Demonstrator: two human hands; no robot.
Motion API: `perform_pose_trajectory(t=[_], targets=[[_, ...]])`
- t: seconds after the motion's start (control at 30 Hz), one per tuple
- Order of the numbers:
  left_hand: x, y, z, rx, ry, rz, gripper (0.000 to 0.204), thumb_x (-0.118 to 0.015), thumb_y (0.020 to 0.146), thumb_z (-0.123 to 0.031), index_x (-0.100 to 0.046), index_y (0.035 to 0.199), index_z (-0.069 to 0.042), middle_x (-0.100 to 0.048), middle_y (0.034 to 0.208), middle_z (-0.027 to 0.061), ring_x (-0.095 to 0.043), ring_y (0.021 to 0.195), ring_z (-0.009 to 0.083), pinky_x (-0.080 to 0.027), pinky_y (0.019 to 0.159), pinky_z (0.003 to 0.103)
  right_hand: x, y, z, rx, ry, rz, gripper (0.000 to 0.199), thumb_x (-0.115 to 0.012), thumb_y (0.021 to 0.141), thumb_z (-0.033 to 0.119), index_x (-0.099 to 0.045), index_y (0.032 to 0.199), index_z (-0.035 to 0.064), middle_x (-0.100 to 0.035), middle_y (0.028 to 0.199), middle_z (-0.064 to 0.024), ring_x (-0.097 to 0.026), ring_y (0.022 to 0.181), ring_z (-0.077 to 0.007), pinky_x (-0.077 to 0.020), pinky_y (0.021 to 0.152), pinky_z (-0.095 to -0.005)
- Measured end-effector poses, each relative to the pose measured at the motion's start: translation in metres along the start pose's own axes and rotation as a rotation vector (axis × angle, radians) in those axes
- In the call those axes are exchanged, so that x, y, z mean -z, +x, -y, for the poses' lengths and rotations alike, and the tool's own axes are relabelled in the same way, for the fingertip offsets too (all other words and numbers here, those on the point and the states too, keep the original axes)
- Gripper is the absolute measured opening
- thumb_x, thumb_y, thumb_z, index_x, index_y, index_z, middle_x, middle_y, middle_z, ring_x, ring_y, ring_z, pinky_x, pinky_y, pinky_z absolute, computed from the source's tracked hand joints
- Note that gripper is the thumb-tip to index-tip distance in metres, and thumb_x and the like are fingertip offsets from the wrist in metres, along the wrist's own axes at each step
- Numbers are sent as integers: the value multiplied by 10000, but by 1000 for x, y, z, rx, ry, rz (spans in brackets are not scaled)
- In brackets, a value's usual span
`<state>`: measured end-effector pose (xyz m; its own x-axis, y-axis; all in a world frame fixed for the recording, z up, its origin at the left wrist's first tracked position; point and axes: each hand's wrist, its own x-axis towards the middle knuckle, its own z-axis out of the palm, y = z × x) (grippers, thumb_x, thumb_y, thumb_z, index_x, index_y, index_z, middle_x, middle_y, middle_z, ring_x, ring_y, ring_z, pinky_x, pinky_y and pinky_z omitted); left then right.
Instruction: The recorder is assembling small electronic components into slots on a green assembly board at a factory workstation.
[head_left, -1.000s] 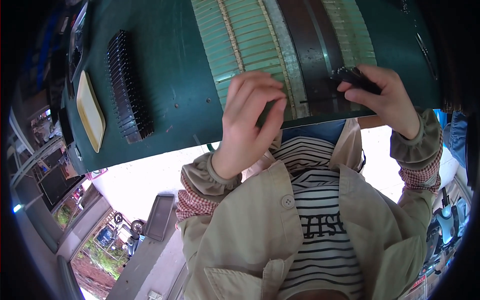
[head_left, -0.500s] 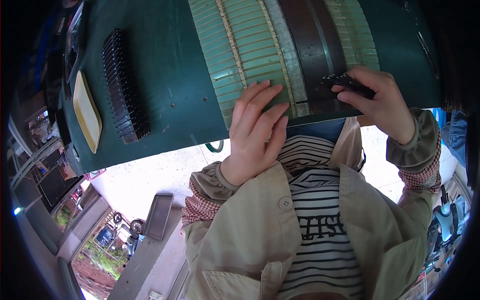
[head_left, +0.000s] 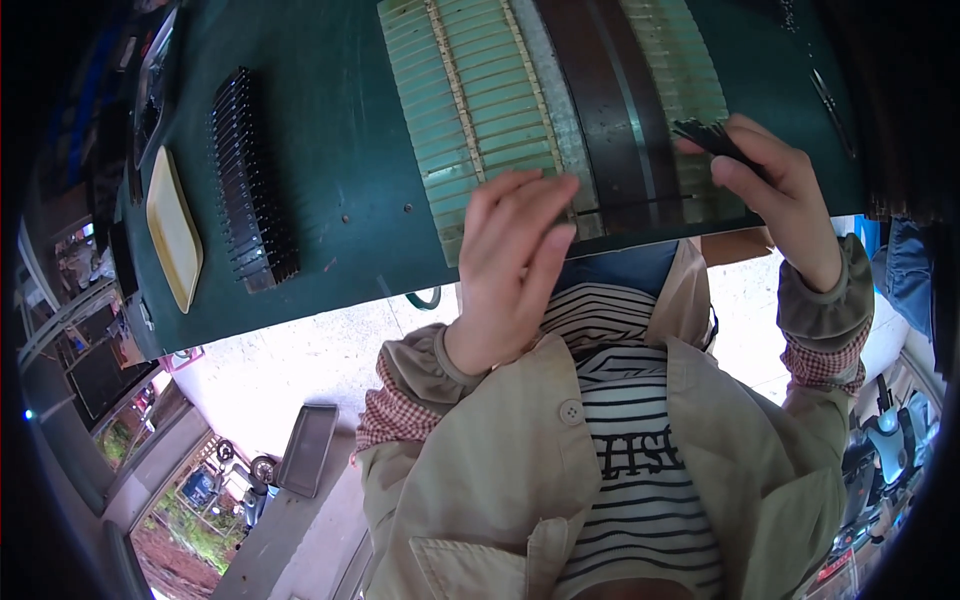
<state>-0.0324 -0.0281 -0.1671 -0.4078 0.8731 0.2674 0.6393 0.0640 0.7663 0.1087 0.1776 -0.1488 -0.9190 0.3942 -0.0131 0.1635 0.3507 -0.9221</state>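
A pale green slotted board [head_left: 480, 90] lies on the table, with thin parallel grooves across it. Over its near edge is my left hand [head_left: 510, 250], fingers stretched and close together, thumb apart, with no object visible in it. Beside its fingertips, a thin dark strip [head_left: 640, 202] lies across the board's brown middle band [head_left: 610, 120]. My right hand [head_left: 775, 185] is closed around a bundle of thin black strips [head_left: 725, 145], their ends fanned out toward the left. This hand hovers over the board's right green section [head_left: 680, 60].
On the left of the dark green table [head_left: 340, 130] stands a row of black toothed pieces [head_left: 250, 180]. A cream tray [head_left: 173, 230] lies beyond it. Tweezers [head_left: 832, 110] rest at the far right. Below the table edge, a grey tray [head_left: 308, 450] sits on a ledge.
A dark strip now shows across the brown band. My right hand has moved a little right with its bundle. My left fingers have drawn together. The whole view has shifted slightly.
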Motion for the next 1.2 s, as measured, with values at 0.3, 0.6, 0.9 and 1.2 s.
perform_pose_trajectory(t=[0.3,0.6,0.9,1.2], targets=[[-22,16,-2,296,-701,-121,125,-645,756,-16,-533,812,-9,-519,803,72,-509,762,158,-420,690,257,-8,15,34,-448,233,349,120,-607,789,84,-601,856,-16,-525,743,-25,-443,628,-59,-333,530,-203],[-6,10,7,105,-382,-90,76,-575,768,62,-547,830,28,-552,904,105,-526,919,218,-407,838,316,-7,9,6,-83,112,131,127,-620,760,26,-584,849,-56,-511,717,-52,-457,603,-91,-371,540,-236],[2,-6,8,-24,87,-119,140,-559,754,32,-582,892,32,-579,1028,134,-506,1032,305,-379,908,385,-8,9,6,-111,-59,118,151,-620,750,27,-577,864,-63,-500,719,-85,-486,621,-157,-401,586,-264],[-7,9,0,79,-231,-153,148,-587,769,13,-542,910,18,-560,960,126,-528,954,270,-415,839,346,-13,8,17,-42,21,112,155,-624,758,46,-585,878,-44,-487,721,-78,-471,635,-154,-389,585,-262]])
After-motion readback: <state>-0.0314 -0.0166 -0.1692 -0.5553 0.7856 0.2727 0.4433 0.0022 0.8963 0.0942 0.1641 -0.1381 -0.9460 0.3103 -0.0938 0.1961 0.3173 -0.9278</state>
